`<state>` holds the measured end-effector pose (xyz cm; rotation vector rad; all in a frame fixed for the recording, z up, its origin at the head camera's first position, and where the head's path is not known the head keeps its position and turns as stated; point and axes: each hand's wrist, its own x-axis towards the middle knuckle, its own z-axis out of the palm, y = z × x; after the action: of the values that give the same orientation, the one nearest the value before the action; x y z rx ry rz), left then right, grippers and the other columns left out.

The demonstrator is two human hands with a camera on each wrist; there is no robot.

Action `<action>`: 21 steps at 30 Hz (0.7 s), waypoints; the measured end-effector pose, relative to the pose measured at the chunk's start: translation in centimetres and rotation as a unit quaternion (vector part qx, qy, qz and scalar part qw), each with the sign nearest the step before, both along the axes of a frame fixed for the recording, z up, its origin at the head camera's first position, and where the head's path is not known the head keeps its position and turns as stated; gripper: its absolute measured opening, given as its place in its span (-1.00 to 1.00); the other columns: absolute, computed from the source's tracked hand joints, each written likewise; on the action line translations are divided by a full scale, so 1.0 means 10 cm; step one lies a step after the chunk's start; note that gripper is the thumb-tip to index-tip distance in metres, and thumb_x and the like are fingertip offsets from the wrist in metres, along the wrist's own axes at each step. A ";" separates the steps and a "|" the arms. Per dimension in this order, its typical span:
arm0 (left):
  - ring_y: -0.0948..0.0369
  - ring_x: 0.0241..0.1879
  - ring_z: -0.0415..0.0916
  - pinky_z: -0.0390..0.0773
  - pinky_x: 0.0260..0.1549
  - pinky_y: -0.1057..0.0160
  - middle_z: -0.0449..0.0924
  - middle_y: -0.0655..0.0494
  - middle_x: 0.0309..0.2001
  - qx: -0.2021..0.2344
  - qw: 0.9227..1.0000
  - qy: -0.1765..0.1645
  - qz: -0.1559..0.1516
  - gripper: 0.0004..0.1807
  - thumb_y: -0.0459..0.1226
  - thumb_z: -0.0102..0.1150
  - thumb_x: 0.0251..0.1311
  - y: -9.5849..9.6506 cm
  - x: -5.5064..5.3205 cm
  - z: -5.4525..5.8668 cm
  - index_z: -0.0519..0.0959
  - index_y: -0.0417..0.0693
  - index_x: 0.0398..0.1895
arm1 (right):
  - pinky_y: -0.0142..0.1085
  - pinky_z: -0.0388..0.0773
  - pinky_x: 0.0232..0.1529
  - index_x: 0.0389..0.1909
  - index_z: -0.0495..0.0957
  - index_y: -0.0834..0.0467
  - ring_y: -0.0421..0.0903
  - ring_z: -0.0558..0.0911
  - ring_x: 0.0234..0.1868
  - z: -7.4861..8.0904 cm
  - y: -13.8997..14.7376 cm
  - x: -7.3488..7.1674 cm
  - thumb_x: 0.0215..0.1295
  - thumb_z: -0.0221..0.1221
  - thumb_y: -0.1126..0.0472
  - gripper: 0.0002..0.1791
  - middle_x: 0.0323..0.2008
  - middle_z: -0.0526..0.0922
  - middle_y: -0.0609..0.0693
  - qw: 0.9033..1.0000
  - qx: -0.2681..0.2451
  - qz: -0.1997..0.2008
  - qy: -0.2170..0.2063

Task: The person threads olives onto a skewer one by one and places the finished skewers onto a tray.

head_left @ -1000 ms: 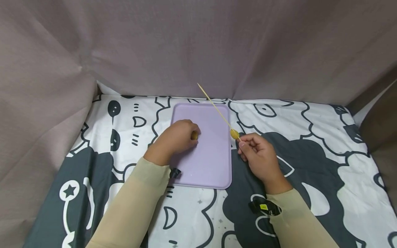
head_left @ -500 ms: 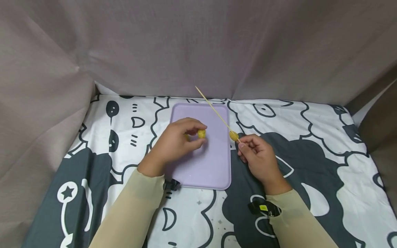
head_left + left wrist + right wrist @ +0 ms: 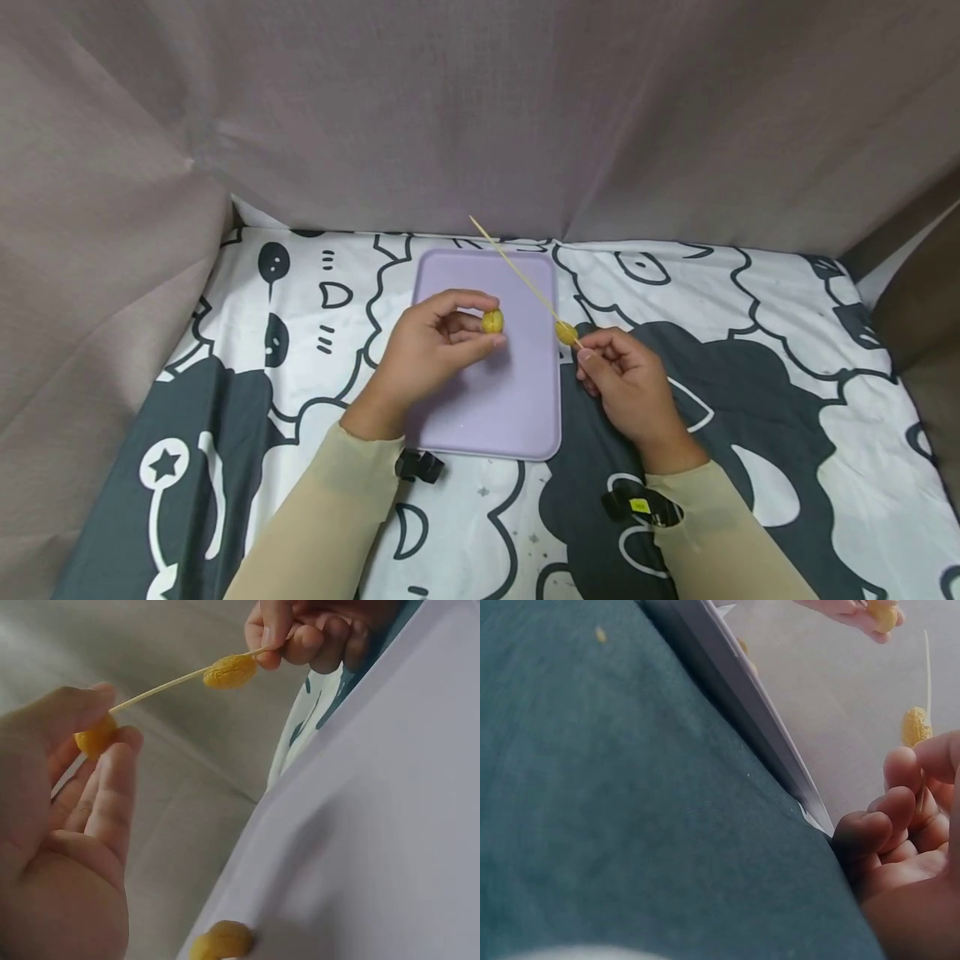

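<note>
My left hand (image 3: 431,350) pinches a small yellow ball with a creased surface (image 3: 492,322) between thumb and fingertips, held above the lilac tray (image 3: 495,417). A thin wooden skewer (image 3: 517,271) is pinched near its lower end by my right hand (image 3: 630,387), beyond the tray's right edge. One wrinkled yellow ball (image 3: 566,333) is threaded on the skewer, right by the right fingertips. The bare length slants up and left to a pointed tip. In the left wrist view that tip overlaps the left hand's ball (image 3: 95,741).
More yellow pieces (image 3: 223,940) lie on the tray, below the left hand; the head view hides them behind it. A black-and-white patterned cloth (image 3: 780,333) covers the table. Grey-brown fabric (image 3: 480,117) hangs along the back and left side.
My left hand has lifted a yellow ball off the tray, moved slightly right and turned so the ball shows at its fingertips. The skewer's tip has dipped a little; the right hand stays put.
</note>
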<state>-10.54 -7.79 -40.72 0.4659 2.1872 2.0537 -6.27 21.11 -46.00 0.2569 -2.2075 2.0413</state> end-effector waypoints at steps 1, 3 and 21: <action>0.24 -0.10 0.84 0.87 -0.14 0.32 0.84 -0.11 0.08 0.020 1.000 -0.003 0.002 -0.53 -0.51 0.62 0.22 -0.01 -0.01 -0.02 0.77 -0.18 0.20 | -0.41 0.59 -0.51 -0.09 0.60 0.54 -0.19 0.56 -0.56 0.00 -0.01 0.00 0.62 0.20 0.49 -0.88 -0.46 0.67 -0.04 1.000 0.006 0.001 0.000; 0.25 -0.08 0.83 0.85 -0.09 0.35 0.84 -0.12 0.13 0.057 0.998 -0.006 0.009 -0.55 -0.55 0.54 0.27 -0.02 -0.02 -0.06 0.75 -0.27 0.22 | -0.41 0.59 -0.50 -0.09 0.62 0.51 -0.18 0.56 -0.56 0.00 -0.01 0.00 0.62 0.20 0.48 -0.90 -0.46 0.67 -0.05 1.000 0.016 0.002 -0.002; 0.23 -0.01 0.78 0.82 0.04 0.39 0.80 0.10 0.01 0.365 0.925 -0.081 0.064 -0.46 -0.68 0.05 0.48 -0.06 -0.11 -0.16 0.81 0.06 0.12 | -0.39 0.53 -0.54 -0.11 0.69 0.36 -0.21 0.52 -0.56 -0.03 0.01 0.00 0.56 0.24 0.51 -0.93 -0.50 0.58 -0.16 0.997 0.075 0.003 0.011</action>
<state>-11.67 -8.35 -42.33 0.1880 1.3284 2.8235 -6.25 21.16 -46.32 0.2995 -2.3523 1.8680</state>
